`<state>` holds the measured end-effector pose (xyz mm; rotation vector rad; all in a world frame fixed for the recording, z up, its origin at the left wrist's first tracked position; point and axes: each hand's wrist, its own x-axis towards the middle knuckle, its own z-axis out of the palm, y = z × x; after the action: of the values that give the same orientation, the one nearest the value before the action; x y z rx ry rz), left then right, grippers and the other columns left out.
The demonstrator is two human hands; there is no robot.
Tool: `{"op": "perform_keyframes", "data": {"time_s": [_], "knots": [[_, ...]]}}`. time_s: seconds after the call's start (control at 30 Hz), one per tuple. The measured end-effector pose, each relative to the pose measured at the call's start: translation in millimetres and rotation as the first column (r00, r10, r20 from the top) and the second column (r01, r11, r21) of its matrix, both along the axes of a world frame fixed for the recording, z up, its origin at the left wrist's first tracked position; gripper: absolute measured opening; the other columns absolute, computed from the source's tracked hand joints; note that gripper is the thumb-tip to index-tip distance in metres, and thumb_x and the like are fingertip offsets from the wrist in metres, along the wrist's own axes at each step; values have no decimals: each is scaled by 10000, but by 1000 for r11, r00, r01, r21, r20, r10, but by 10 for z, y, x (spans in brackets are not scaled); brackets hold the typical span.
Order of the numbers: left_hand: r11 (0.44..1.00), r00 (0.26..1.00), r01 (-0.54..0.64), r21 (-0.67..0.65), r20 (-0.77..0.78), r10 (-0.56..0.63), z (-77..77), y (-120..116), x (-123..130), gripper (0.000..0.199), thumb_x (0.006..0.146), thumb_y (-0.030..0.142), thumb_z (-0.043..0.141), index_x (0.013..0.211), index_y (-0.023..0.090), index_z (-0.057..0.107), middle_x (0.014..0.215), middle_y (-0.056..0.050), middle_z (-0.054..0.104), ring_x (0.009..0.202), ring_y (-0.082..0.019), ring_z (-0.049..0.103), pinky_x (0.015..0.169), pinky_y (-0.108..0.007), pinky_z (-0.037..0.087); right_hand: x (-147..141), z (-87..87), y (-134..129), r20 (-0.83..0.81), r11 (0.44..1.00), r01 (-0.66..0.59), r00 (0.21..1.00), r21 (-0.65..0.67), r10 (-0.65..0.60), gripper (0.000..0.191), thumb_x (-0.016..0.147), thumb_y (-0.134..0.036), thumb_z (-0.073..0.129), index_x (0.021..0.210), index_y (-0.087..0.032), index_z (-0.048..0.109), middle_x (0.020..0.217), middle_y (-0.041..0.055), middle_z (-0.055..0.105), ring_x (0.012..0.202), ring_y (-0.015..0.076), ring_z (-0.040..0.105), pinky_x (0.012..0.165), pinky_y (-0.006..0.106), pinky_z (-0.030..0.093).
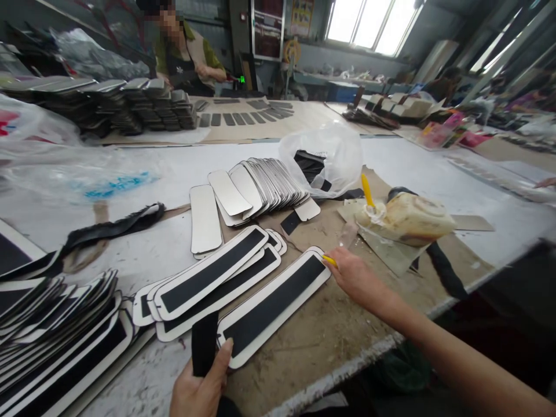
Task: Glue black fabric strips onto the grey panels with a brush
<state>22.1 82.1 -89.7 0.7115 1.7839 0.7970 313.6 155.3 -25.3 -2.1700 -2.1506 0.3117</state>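
Note:
My left hand [200, 385] is closed on a black strip [205, 343] that stands up between thumb and fingers. Its thumb tip meets the near end of a white panel with a black centre [278, 307], which lies slanted on the table. At that panel's far end, my right hand [354, 272] is closed on a small yellow tool [330, 260]; only a short yellow piece shows, so its kind is unclear. Just left of this panel, several similar white-edged panels [212, 272] overlap in a loose pile.
A fanned row of plain white panels [260, 188] lies beyond, beside a clear plastic bag [343, 159] of black pieces. A yellowed glue container [421, 217] with a yellow-handled brush [368, 190] stands right. Stacked panels [65, 347] fill the left. A co-worker [186, 58] stands across the table.

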Motion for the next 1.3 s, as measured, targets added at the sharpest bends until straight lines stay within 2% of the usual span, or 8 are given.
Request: {"op": "perform_keyframes", "data": {"time_s": [0.17,0.43,0.5,0.57,0.67,0.73,1.03,1.3], "knots": [[997,1000,14,75,2,-14,76,-14,40,501,568,649,681,567,186,489,462,30,421,471,-141,361,461,-262,284,30,-28,55,-86,999,39,996,6,-39,245,924,-315,384,834,-160,550,816,67,632,747,178,599,663,254,434],[979,997,59,194,44,-68,111,-37,45,383,709,536,640,716,166,540,499,51,412,473,-116,353,453,-240,267,81,8,-20,-349,976,209,920,61,-175,327,750,-489,596,651,-214,449,594,-13,500,566,159,487,556,279,367],[976,996,51,212,63,-66,130,-45,43,366,719,516,639,720,166,534,516,51,417,479,-110,360,460,-237,275,64,42,-62,-442,958,283,866,49,-233,325,722,-499,626,684,-210,483,604,-9,511,551,155,480,520,273,361],[976,995,43,216,82,-62,155,-48,33,357,720,504,645,734,163,539,542,52,426,480,-100,358,466,-234,278,54,83,-98,-598,937,344,740,-55,-306,340,701,-503,653,803,-199,542,656,3,550,537,146,490,470,256,362],[976,995,14,219,98,-36,183,-46,15,370,708,484,663,847,154,568,603,51,451,489,-90,349,481,-233,282,68,128,-143,-763,916,314,517,-251,-387,392,690,-501,682,906,-187,589,673,4,556,499,117,483,402,219,350],[971,996,-23,238,95,1,187,-50,9,396,697,465,678,915,154,565,628,50,464,522,-99,381,517,-236,311,97,133,-174,-805,915,262,441,-306,-396,368,696,-500,690,862,-181,611,658,-1,536,486,98,465,374,196,338],[897,982,-181,402,117,145,231,-149,-2,286,700,356,697,878,196,542,665,64,467,629,-99,443,637,-208,379,96,139,-303,-905,923,256,243,-286,-348,321,668,-437,753,879,-231,625,716,-13,593,567,114,509,413,160,449],[904,974,-219,368,139,179,284,-215,-64,316,695,410,704,882,176,604,765,19,552,699,-114,498,690,-221,402,8,153,-333,-921,941,240,250,-241,-299,358,679,-440,745,929,-209,632,708,-9,583,556,103,503,410,145,438]]}}
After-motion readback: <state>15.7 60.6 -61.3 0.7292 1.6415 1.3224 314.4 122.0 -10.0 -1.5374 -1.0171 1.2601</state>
